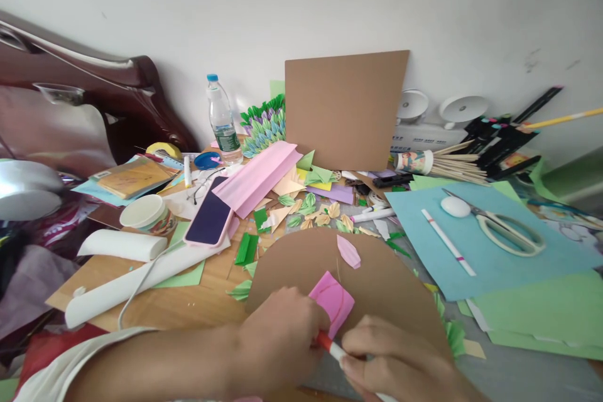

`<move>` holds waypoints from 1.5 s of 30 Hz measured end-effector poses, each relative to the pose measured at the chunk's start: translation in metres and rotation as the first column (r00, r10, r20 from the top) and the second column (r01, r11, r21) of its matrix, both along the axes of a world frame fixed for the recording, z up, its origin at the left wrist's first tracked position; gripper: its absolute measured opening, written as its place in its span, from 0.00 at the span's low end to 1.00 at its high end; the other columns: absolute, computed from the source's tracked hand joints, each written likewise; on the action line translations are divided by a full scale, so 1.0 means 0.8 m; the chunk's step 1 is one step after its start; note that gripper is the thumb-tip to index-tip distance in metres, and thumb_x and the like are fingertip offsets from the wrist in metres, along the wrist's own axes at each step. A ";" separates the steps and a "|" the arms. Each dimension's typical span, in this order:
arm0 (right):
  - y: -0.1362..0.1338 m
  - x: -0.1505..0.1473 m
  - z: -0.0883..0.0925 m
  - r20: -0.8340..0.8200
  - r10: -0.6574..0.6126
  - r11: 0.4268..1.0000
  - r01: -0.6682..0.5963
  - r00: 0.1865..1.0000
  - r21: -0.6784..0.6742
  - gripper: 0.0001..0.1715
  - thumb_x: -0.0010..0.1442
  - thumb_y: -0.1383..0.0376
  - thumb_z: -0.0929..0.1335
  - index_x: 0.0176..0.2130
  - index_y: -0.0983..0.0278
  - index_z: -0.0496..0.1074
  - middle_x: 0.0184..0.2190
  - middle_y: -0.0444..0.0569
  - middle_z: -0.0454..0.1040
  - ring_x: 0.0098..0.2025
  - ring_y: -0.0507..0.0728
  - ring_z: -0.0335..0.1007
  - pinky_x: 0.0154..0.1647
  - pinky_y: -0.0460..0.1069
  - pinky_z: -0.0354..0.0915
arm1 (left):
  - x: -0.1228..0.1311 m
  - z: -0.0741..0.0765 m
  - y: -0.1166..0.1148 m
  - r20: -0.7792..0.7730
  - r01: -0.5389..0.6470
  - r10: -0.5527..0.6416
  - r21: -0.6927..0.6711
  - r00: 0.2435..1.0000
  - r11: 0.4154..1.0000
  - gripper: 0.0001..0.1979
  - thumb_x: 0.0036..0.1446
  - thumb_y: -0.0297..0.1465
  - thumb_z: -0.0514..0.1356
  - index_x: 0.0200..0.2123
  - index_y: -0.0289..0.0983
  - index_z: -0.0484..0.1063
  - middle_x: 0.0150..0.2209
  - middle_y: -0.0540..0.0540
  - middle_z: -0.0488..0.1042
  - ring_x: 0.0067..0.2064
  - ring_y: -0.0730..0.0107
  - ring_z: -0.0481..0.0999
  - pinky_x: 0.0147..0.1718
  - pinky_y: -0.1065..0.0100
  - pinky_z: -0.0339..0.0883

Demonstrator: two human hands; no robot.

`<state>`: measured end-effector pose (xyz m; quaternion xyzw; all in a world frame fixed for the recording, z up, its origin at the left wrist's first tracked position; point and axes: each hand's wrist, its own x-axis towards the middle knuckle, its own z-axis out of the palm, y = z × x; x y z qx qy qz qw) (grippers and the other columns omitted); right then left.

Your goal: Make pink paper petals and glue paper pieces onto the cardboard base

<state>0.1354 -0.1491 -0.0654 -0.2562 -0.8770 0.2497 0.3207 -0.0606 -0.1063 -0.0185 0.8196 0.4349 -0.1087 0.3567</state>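
Observation:
My right hand [386,355] is closed around the white barrel of a marker [337,350]. The fingers of my left hand [282,333] are closed at the marker's red end, which looks like its cap; part of it is hidden by the fingers. Just beyond both hands, a folded pink paper piece [335,301] carries a red curved line and partly disappears behind my left hand. It lies over a brown cardboard sheet with a rounded edge [282,257]. Farther up that cardboard is a small pale pink paper petal [348,252].
Left of the cardboard are a phone [210,220], paper rolls [122,245], a tub [146,213] and a water bottle [221,116]. On the right, scissors [506,229] rest on blue paper [409,220]. A cardboard panel [343,110] leans on the wall behind paper leaves [323,218].

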 end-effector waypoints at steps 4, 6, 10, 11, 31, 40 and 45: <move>0.015 -0.003 -0.008 -0.108 -0.057 0.995 0.066 0.993 0.080 0.16 0.62 0.76 0.66 0.48 0.62 0.67 0.39 0.48 0.74 0.37 0.49 0.73 0.42 0.42 0.70 | -0.012 0.002 0.020 0.134 0.057 -0.063 0.049 0.989 0.997 0.06 0.51 0.25 0.57 0.22 0.37 0.67 0.21 0.52 0.72 0.23 0.75 0.65 0.22 0.73 0.53; 0.026 0.000 -0.009 -0.136 -0.088 0.992 0.100 0.987 0.083 0.18 0.61 0.76 0.66 0.50 0.62 0.67 0.40 0.49 0.75 0.40 0.50 0.74 0.44 0.43 0.70 | -0.023 0.002 0.041 0.147 0.021 -0.050 0.196 0.988 0.980 0.02 0.52 0.28 0.58 0.29 0.38 0.70 0.25 0.53 0.74 0.26 0.75 0.69 0.23 0.75 0.57; 0.043 0.019 -0.016 -0.160 -0.305 0.947 0.316 0.939 0.050 0.17 0.60 0.74 0.67 0.47 0.58 0.69 0.39 0.47 0.77 0.42 0.54 0.76 0.42 0.47 0.72 | -0.052 -0.005 0.113 0.065 -0.186 0.180 0.537 0.982 0.822 0.17 0.57 0.28 0.56 0.51 0.35 0.66 0.49 0.40 0.73 0.49 0.61 0.72 0.46 0.66 0.66; 0.046 0.024 -0.020 -0.178 -0.383 0.917 0.396 0.907 0.043 0.16 0.60 0.73 0.67 0.46 0.57 0.69 0.39 0.47 0.77 0.42 0.55 0.76 0.41 0.47 0.73 | -0.060 -0.009 0.134 0.043 -0.231 0.256 0.592 0.966 0.772 0.17 0.59 0.28 0.55 0.52 0.31 0.66 0.51 0.35 0.71 0.53 0.55 0.70 0.51 0.59 0.64; 0.048 0.051 -0.063 -0.293 -0.736 0.649 0.759 0.611 -0.048 0.11 0.58 0.68 0.70 0.43 0.59 0.72 0.39 0.48 0.77 0.40 0.57 0.76 0.44 0.51 0.74 | -0.049 0.018 0.242 0.073 -0.218 0.335 0.881 0.939 0.419 0.16 0.64 0.25 0.47 0.48 0.36 0.70 0.49 0.40 0.75 0.54 0.56 0.71 0.48 0.61 0.65; 0.049 0.050 -0.061 -0.230 -0.733 0.662 0.749 0.640 -0.026 0.09 0.59 0.67 0.70 0.42 0.59 0.71 0.40 0.48 0.78 0.38 0.57 0.77 0.42 0.50 0.74 | -0.092 -0.030 0.189 0.045 -0.246 0.374 0.825 0.926 0.509 0.27 0.57 0.28 0.53 0.61 0.34 0.59 0.60 0.36 0.65 0.62 0.52 0.63 0.59 0.55 0.58; 0.049 0.048 -0.063 -0.227 -0.718 0.682 0.731 0.658 -0.041 0.09 0.59 0.66 0.70 0.42 0.59 0.72 0.40 0.48 0.77 0.41 0.57 0.77 0.43 0.49 0.73 | -0.163 -0.050 0.141 0.037 -0.432 0.682 0.799 0.731 0.419 0.31 0.53 0.43 0.57 0.54 0.28 0.62 0.48 0.27 0.71 0.52 0.36 0.70 0.48 0.47 0.64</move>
